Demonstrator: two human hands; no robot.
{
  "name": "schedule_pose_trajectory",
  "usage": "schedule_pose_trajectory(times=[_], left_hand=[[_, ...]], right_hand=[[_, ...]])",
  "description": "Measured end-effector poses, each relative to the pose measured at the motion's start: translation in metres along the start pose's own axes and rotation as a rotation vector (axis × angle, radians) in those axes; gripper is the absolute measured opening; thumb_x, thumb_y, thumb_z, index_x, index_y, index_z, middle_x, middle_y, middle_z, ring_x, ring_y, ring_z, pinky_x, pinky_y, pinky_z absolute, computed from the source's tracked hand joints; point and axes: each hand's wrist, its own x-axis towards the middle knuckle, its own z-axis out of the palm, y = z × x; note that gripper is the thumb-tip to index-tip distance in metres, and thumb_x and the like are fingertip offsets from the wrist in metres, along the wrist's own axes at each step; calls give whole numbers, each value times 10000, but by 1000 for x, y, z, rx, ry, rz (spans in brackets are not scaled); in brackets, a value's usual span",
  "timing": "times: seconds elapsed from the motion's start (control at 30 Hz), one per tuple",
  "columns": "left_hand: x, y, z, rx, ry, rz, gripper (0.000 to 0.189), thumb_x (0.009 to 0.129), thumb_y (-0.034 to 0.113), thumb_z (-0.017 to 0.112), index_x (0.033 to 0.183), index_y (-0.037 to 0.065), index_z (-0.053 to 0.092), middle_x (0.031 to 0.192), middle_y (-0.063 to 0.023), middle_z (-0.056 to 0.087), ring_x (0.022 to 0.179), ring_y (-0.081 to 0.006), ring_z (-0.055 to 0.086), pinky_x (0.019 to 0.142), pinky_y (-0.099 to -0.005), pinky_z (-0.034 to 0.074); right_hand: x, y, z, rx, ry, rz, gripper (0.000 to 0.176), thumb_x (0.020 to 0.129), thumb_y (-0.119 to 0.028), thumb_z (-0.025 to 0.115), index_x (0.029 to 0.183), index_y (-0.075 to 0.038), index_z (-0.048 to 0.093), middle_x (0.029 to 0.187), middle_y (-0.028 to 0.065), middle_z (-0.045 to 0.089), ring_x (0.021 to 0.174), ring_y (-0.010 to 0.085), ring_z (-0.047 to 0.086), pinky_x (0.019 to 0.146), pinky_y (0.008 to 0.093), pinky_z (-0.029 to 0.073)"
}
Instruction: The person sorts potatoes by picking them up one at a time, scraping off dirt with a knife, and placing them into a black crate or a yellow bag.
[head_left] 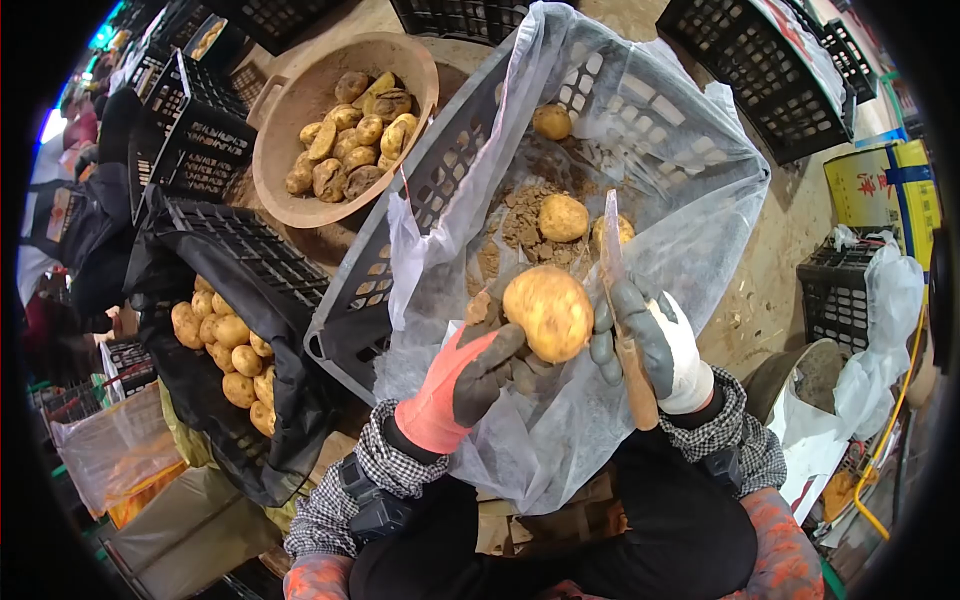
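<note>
My left hand (462,382), in a pink glove with a dark grey palm, grips a large yellow potato (548,313) from its lower left side. In my right hand (660,345), gloved in white and grey, is a knife (628,360) with a wooden handle. Its narrow blade points up and away, and my right fingertips come close to the potato's right side. Both hands are over a grey plastic crate (420,170) lined with thin translucent plastic sheeting (680,190). Loose soil and a few potatoes (563,218) lie inside it, one partly hidden behind the blade.
Left of the crate stands a round brown basin (275,170) of rough, dirty potatoes. Cleaner potatoes (235,345) fill a black-lined crate (250,235) at lower left. A black crate (765,75) stands upper right, a yellow box (880,190) at right. A person (75,215) is at far left.
</note>
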Motion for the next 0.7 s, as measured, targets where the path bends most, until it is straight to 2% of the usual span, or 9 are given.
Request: schedule_pose_trajectory(times=[0.13,0.2,0.23,0.3,0.43,0.5,0.6,0.7], left_hand=[[1,-8,-16,144,-147,-41,410,1008,129,360,1389,-15,313,1346,-165,441,1207,-254,502,989,-357,442],[2,23,9,-99,136,17,380,978,146,453,1319,-17,403,1227,-114,540,1102,-172,550,914,-297,470],[4,22,11,-100,136,17,380,978,146,453,1319,-17,403,1227,-114,540,1102,-172,550,914,-297,470],[6,20,14,-610,104,6,459,966,134,472,1380,-1,324,1296,-131,495,1182,-199,517,945,-313,466],[6,10,11,-485,125,131,583,954,161,509,1439,26,215,1381,-145,409,1237,-233,477,972,-340,455],[6,10,11,-502,145,154,707,927,210,570,1468,51,143,1429,-141,337,1258,-254,457,980,-363,450],[4,12,12,-474,175,142,741,904,241,606,1468,53,163,1432,-138,332,1276,-250,435,1010,-379,426],[5,9,12,-439,211,151,748,887,247,625,1459,31,193,1427,-136,336,1295,-251,411,1033,-375,398]], right_hand=[[0,0,0,-36,-3,58,293,950,-307,517,942,-14,537,707,72,604,525,112,545,502,228,427],[1,5,-1,-88,4,116,328,955,-334,527,991,-8,545,740,66,613,535,114,557,510,229,438],[1,5,1,-89,4,117,328,955,-334,527,991,-8,545,740,66,613,535,114,557,510,229,438],[-1,4,5,-89,-51,60,319,962,-333,521,992,-16,543,766,67,616,539,118,562,519,234,450],[-2,3,1,-25,-111,17,296,963,-313,523,993,-19,538,795,71,619,553,125,567,526,243,459],[-1,-5,1,35,58,75,294,959,-304,531,998,-13,540,795,69,617,569,133,571,527,245,455],[1,4,-4,9,-29,65,293,956,-297,537,1004,-8,548,769,62,612,564,130,563,515,244,443],[2,3,2,25,10,31,314,948,-324,549,982,-12,557,729,60,605,550,121,549,506,243,433]])
